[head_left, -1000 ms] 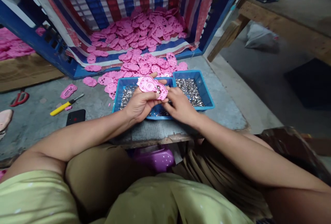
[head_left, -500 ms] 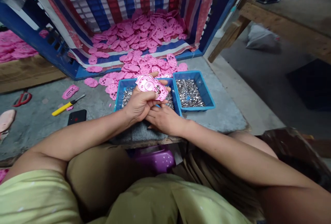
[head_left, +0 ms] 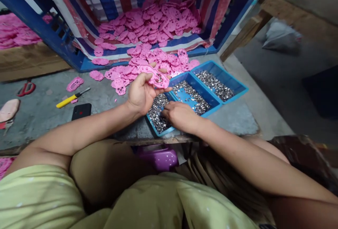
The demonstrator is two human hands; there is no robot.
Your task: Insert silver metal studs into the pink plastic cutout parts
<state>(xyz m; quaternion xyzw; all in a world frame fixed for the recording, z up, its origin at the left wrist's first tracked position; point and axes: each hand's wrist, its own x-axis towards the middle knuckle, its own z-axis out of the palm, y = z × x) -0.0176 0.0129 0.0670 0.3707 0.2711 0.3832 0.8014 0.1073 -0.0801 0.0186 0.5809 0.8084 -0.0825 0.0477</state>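
Left hand (head_left: 141,97) holds pink plastic plate (head_left: 154,75), best level. Right hand (head_left: 182,115), just right of that grip, at small metal pieces (head_left: 156,115); pinch contents: cannot tell.

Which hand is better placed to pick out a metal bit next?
Probably the right hand: it is down at the metal bits, while the left hand holds a pink plastic part.

L hand (head_left: 139,95) holds pink pc (head_left: 156,76); R hand (head_left: 182,116) at metal bits (head_left: 156,114).

Left hand (head_left: 141,94) upturned, right hand (head_left: 181,115) curled
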